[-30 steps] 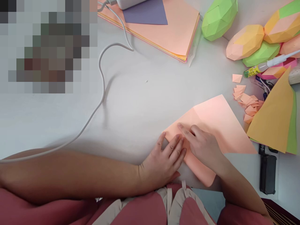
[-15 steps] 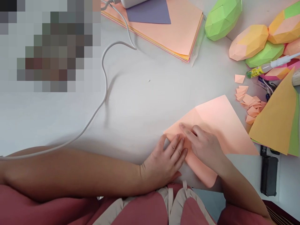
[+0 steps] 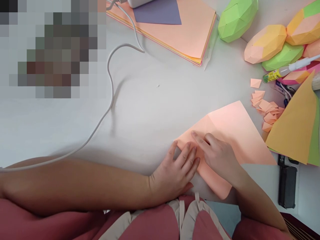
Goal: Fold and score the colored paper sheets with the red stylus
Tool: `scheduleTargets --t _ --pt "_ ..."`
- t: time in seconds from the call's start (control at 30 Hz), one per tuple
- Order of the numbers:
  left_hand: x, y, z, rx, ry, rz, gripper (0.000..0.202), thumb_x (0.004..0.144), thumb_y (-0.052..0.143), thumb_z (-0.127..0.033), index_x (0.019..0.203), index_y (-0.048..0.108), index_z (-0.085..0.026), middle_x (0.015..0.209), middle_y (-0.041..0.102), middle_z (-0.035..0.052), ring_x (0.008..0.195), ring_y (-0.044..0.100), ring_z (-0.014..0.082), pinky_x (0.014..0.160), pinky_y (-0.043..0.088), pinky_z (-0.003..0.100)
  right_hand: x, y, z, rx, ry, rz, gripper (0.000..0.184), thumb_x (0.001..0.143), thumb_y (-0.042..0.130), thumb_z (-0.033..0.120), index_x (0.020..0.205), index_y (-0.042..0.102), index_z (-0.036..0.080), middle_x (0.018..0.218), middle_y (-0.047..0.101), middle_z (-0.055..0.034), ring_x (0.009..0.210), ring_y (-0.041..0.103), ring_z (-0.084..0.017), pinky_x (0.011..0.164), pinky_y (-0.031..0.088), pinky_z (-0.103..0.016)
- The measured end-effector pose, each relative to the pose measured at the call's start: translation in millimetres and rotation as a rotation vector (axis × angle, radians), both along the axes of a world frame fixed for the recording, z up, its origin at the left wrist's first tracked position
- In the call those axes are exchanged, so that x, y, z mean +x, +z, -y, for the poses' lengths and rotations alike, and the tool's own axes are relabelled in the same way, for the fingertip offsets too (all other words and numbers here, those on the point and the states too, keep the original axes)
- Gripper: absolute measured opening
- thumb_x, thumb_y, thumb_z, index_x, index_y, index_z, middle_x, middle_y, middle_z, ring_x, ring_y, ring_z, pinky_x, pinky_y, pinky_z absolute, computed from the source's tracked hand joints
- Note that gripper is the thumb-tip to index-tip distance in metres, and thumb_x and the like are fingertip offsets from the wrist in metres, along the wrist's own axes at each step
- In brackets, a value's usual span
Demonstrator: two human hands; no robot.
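Observation:
A folded sheet of peach paper [image 3: 232,130] lies on the white table [image 3: 155,110], its folded edge near me. My left hand [image 3: 175,170] lies flat with fingers spread, fingertips pressing the paper's left corner. Over it, my right hand [image 3: 217,155] rests on the paper with its index finger stretched out along the fold and the other fingers loosely curled. Neither hand holds anything.
A stack of peach sheets [image 3: 180,31] with a purple sheet [image 3: 160,11] lies at the back. A white cable [image 3: 105,110] crosses the table. At the right are paper gem shapes [image 3: 267,43], small peach scraps [image 3: 266,108], a glue pen [image 3: 285,71], orange paper [image 3: 295,126] and a black object [image 3: 286,186].
Almost nothing: the view shifted slightly, and both hands stay pressed on the same part of the paper.

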State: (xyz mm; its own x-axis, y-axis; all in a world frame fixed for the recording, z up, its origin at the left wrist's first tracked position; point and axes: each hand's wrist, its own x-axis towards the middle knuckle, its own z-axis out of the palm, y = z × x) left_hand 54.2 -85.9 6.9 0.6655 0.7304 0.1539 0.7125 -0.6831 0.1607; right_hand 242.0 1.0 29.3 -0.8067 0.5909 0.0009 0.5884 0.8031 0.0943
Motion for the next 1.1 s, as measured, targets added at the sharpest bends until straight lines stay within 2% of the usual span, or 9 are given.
scheduleTargets --t 0.53,0.83,0.97,1.1 --pt "-0.9 5.7 -1.4 -0.029 -0.008 -0.034 0.062 0.093 0.043 -0.053 0.139 0.047 -0.012 0.144 0.048 0.0162 0.132 0.041 0.0377 0.097 0.042 0.059 -0.8 0.5 0.5 -0.027 -0.022 0.024 0.053 0.082 0.037 -0.001 0.130 0.053 0.016 0.069 0.042 0.0008 0.052 0.030 -0.011 0.046 0.021 -0.022" --pt "-2.1 9.5 -4.0 -0.002 0.011 -0.058 0.070 0.089 0.047 -0.058 0.139 0.046 -0.009 0.143 0.048 0.0198 0.121 0.048 0.0394 0.092 0.044 0.058 -3.4 2.4 -0.1 -0.013 -0.010 0.013 0.050 0.083 0.038 -0.001 0.128 0.054 0.014 0.067 0.041 0.0016 0.052 0.029 -0.010 0.045 0.021 -0.022" --pt "-1.5 16.1 -7.6 0.017 0.064 -0.129 0.089 0.079 0.052 -0.070 0.133 0.051 0.001 0.127 0.058 0.0227 0.110 0.055 0.0371 0.094 0.047 0.050 -3.0 2.0 0.1 -0.031 -0.025 0.001 0.053 0.082 0.036 -0.002 0.129 0.053 0.014 0.068 0.042 0.0013 0.052 0.029 -0.010 0.045 0.021 -0.022" --pt "0.4 18.0 -4.1 0.042 0.120 -0.179 0.094 0.075 0.053 -0.077 0.123 0.060 0.003 0.116 0.063 0.0214 0.107 0.057 0.0368 0.096 0.048 0.047 -1.7 1.1 0.7 -0.027 -0.022 0.015 0.056 0.080 0.036 -0.004 0.131 0.052 0.014 0.069 0.043 0.0009 0.052 0.030 -0.010 0.045 0.020 -0.023"
